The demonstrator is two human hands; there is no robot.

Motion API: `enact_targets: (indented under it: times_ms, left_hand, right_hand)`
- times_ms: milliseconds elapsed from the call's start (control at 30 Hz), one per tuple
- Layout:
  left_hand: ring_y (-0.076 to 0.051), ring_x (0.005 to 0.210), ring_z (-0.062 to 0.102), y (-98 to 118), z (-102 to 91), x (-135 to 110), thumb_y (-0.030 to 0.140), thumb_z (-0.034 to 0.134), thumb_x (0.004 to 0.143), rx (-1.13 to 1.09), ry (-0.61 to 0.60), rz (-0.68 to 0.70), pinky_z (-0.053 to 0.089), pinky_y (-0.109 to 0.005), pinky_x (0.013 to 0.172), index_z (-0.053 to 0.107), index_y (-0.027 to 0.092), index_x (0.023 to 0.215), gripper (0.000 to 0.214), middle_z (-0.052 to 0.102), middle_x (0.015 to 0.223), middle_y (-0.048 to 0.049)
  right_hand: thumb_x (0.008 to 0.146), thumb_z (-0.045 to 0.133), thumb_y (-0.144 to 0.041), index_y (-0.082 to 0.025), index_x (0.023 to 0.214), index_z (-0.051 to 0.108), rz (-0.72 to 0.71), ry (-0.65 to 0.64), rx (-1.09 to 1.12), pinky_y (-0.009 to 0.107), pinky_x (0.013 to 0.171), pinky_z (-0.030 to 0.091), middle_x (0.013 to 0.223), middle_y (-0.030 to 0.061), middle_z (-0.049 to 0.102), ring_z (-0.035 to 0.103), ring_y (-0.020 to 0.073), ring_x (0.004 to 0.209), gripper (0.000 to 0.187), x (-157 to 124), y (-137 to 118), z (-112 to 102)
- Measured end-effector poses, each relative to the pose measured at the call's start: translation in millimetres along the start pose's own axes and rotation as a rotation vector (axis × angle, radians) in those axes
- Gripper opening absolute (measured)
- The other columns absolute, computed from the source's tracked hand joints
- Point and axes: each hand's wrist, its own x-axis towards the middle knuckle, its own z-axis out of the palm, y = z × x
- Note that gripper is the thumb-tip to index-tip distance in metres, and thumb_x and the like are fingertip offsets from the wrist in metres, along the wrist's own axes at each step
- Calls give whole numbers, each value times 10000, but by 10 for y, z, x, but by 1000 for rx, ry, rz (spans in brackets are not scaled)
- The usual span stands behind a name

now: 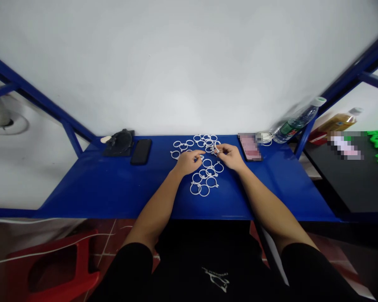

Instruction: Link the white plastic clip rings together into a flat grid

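Observation:
Many thin white plastic rings [204,191], several with small clip-like tabs, lie in a loose group on the blue table [107,188]. My right hand [230,157] is closed, thumb and fingers pinching a white ring [217,147] tilted up at the group's right side. Across from it, my left hand [188,162] is curled palm down over the rings, index finger reaching to the right. A small white ring part [202,157] shows at its fingertips; the rest of that piece is hidden by the hand.
Left of the rings are a black phone [141,152] and a dark flat object [119,142]. To the right lie a pink-screened phone [250,147], a white cable [266,137] and a plastic bottle [297,121]. A wall and blue frame bars enclose the table. A red stool [88,256] stands below left.

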Motion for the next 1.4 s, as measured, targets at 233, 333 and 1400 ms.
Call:
enact_targets:
  times_ms: [233, 333, 1400]
  left_hand:
    - [-147, 686, 700, 68, 8, -11, 307, 764, 827, 6, -138, -50, 520, -261, 700, 823, 230, 969, 173, 789, 794, -5]
    - [-135, 618, 669, 41, 30, -16, 327, 707, 872, -104, -243, -140, 489, -251, 635, 814, 224, 1025, 212, 768, 726, 3]
    - [-155, 750, 654, 67, 9, -15, 535, 826, 783, -98, -295, 22, 485, -272, 704, 743, 193, 882, 365, 734, 858, -26]
  right_hand:
    - [799, 593, -220, -185, 946, 778, 20, -115, -32, 280, 639, 550, 826, 32, 780, 687, 161, 655, 239, -50, -13, 26]
    - [825, 503, -179, -189, 892, 775, 1, -178, -61, 270, 638, 546, 797, 27, 768, 693, 157, 654, 280, -62, -39, 37]
    - [907, 642, -193, -217, 974, 734, -373, -448, -499, 383, 920, 495, 957, 61, 750, 669, 232, 943, 117, -65, -88, 120]
